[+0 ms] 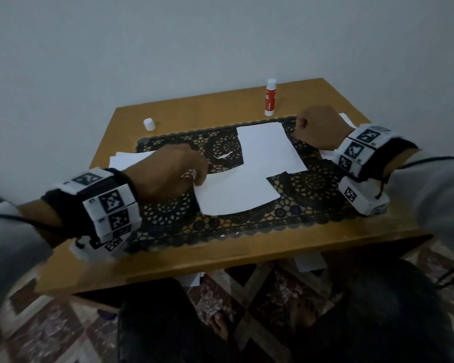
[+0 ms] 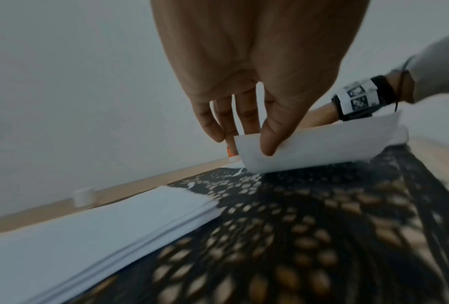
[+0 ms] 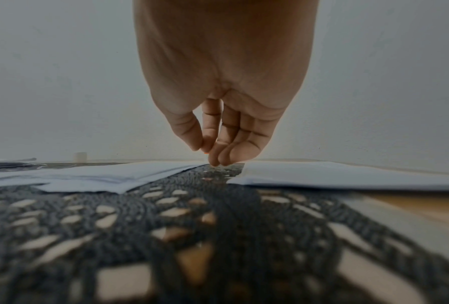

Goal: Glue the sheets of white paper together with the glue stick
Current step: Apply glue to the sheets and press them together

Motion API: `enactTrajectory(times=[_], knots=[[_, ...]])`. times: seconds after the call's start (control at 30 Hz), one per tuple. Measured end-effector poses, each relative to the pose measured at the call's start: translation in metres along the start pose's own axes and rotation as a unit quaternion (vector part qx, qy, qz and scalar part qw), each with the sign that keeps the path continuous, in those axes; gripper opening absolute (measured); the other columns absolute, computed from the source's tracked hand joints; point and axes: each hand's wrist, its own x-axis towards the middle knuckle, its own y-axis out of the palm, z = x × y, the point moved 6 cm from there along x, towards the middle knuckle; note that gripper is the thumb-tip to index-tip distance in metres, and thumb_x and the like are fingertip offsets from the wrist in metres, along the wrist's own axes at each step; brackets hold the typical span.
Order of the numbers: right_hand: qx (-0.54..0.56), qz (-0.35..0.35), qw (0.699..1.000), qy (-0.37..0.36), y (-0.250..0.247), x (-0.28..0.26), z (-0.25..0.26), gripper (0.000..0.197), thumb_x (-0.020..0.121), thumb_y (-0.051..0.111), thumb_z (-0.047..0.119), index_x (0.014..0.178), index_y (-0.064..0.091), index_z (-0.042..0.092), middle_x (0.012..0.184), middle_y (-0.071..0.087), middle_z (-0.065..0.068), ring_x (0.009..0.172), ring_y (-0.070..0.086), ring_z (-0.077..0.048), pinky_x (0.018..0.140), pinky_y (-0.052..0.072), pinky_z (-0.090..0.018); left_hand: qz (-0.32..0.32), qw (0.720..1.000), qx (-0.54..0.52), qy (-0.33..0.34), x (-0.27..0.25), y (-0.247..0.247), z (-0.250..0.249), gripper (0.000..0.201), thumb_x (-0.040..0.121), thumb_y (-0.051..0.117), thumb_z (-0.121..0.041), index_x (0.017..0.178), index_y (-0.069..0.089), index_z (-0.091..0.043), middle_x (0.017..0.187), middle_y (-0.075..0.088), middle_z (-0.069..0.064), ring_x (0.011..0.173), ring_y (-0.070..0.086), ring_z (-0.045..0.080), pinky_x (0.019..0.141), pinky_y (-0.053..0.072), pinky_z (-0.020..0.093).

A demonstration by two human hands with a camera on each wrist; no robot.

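With my left hand [image 2: 246, 98] pinching the loose white paper sheet [image 1: 236, 191] at mid-frame and my right hand [image 1: 319, 127] loosely curled, empty, I'd square its edges over the flat white sheet [image 1: 266, 146] before pressing.

two hands [image 1: 168, 171], one glue stick [image 1: 270, 98], one cap [image 1: 149, 124], one lace mat [image 1: 312, 184]

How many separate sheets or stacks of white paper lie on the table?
4: the left stack under the left hand, the near sheet that hand pinches, the far sheet at the mat's centre, and the right stack behind the right hand. Sheets within stacks may be hidden.
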Motion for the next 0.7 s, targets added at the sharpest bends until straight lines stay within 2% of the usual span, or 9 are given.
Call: enactTrajectory(times=[0.1,0.2,0.27,0.37,0.43,0.47,0.5,0.57,0.7], knots=[[-0.009,0.013,1.000,0.005,0.003,0.000,0.000,0.022,0.083,0.059,0.010,0.062,0.050,0.010,0.065,0.047,0.003,0.072,0.051,-0.024,0.068,0.035,-0.028,0.059,0.998,0.004,-0.031,-0.022,0.009,0.014,0.033,0.074,0.063,0.006,0.072,0.058,-0.027,0.091,0.066,-0.002,0.090,0.056,0.019,0.080,0.050,0.041],[-0.029,0.021,0.999,0.006,0.003,0.003,0.002,0.018,0.083,0.057,0.009,0.065,0.055,0.009,0.070,0.054,-0.002,0.076,0.055,-0.027,0.068,0.038,-0.032,0.087,0.995,0.004,-0.056,-0.033,0.014,0.023,0.037,0.071,0.060,0.008,0.075,0.059,-0.028,0.099,0.066,-0.001,0.099,0.054,0.021,0.084,0.047,0.043],[-0.035,0.004,0.999,0.005,-0.001,0.009,0.005,0.012,0.084,0.056,0.008,0.081,0.064,0.000,0.084,0.065,-0.013,0.082,0.059,-0.031,0.072,0.045,-0.036,0.118,0.991,0.013,-0.068,-0.035,0.019,0.025,0.045,0.068,0.054,0.011,0.091,0.067,-0.026,0.112,0.064,-0.002,0.109,0.051,0.020,0.094,0.044,0.040],[0.022,-0.030,0.998,0.049,-0.011,0.028,0.008,0.017,0.084,0.061,0.010,0.092,0.066,-0.004,0.096,0.066,-0.015,0.083,0.060,-0.029,0.074,0.045,-0.035,0.146,0.986,0.038,-0.076,-0.036,0.024,0.027,0.059,0.071,0.051,0.009,0.116,0.066,-0.026,0.127,0.057,-0.006,0.119,0.045,0.015,0.104,0.037,0.030],[0.063,-0.025,0.993,0.092,-0.015,0.043,0.011,0.024,0.082,0.062,0.013,0.092,0.064,-0.008,0.095,0.067,-0.023,0.073,0.060,-0.027,0.068,0.049,-0.036,0.146,0.986,0.045,-0.069,-0.034,0.025,0.025,0.057,0.075,0.052,0.004,0.120,0.065,-0.027,0.129,0.056,-0.006,0.120,0.044,0.013,0.104,0.036,0.026],[0.078,-0.013,0.991,0.108,-0.015,0.050,0.012,0.024,0.081,0.063,0.015,0.088,0.062,-0.008,0.091,0.067,-0.026,0.066,0.058,-0.025,0.062,0.047,-0.033,0.146,0.986,0.048,-0.068,-0.033,0.027,0.024,0.053,0.078,0.052,0.001,0.122,0.064,-0.027,0.130,0.056,-0.006,0.120,0.045,0.012,0.105,0.036,0.025],[0.093,0.000,0.988,0.120,-0.013,0.058,0.013,0.022,0.082,0.065,0.018,0.083,0.059,-0.002,0.085,0.067,-0.024,0.061,0.057,-0.024,0.057,0.045,-0.029,0.145,0.986,0.051,-0.068,-0.032,0.028,0.023,0.049,0.081,0.052,-0.002,0.123,0.063,-0.026,0.130,0.056,-0.006,0.120,0.045,0.012,0.104,0.036,0.024],[0.142,0.024,0.977,0.159,-0.007,0.069,0.011,0.023,0.083,0.071,0.025,0.089,0.055,0.010,0.080,0.065,-0.015,0.062,0.060,-0.023,0.053,0.046,-0.027,0.135,0.987,0.059,-0.062,-0.031,0.029,0.020,0.042,0.087,0.051,-0.009,0.123,0.063,-0.026,0.128,0.057,-0.006,0.118,0.049,0.012,0.101,0.038,0.023],[0.195,0.056,0.968,0.145,0.011,0.093,0.011,0.021,0.086,0.070,0.026,0.101,0.057,0.019,0.098,0.064,-0.008,0.063,0.061,-0.014,0.049,0.049,-0.023,0.143,0.986,0.074,-0.050,-0.035,0.029,0.012,0.044,0.085,0.039,-0.022,0.118,0.068,-0.024,0.118,0.064,0.000,0.108,0.059,0.017,0.094,0.048,0.029]])
